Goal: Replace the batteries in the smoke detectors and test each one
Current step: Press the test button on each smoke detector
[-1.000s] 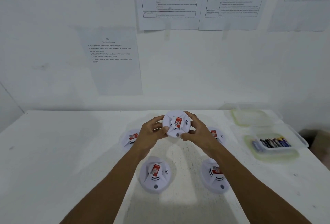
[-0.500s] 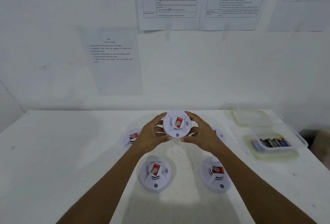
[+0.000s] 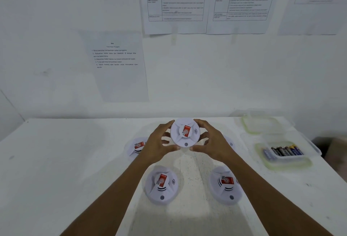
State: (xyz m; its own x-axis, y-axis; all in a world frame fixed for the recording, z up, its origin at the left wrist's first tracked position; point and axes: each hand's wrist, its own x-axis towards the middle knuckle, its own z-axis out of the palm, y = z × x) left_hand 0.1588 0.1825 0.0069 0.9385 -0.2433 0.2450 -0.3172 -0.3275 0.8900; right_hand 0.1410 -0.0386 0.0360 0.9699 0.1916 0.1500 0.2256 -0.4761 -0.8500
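Detectors (image 3: 185,132) smooth white plastic w/ red sticker; tubs (image 3: 287,155) translucent plastic; table (image 3: 75,160) matt white, scuffed.

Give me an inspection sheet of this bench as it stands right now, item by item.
Surface: white table, with a worn patch in the middle.
Job's things: held detector, face up. Four more lie on the table: far-left detector, near-left detector, near-right detector, and far-right detector, mostly hidden behind the right hand. Batteries lie in a clear tub.
Clutter: second clear tub behind the first; contents not discernible.
Grippers: left hand and right hand grip the held detector's rim.
Cables: nothing seen.
Surroundings: white wall with printed sheets.
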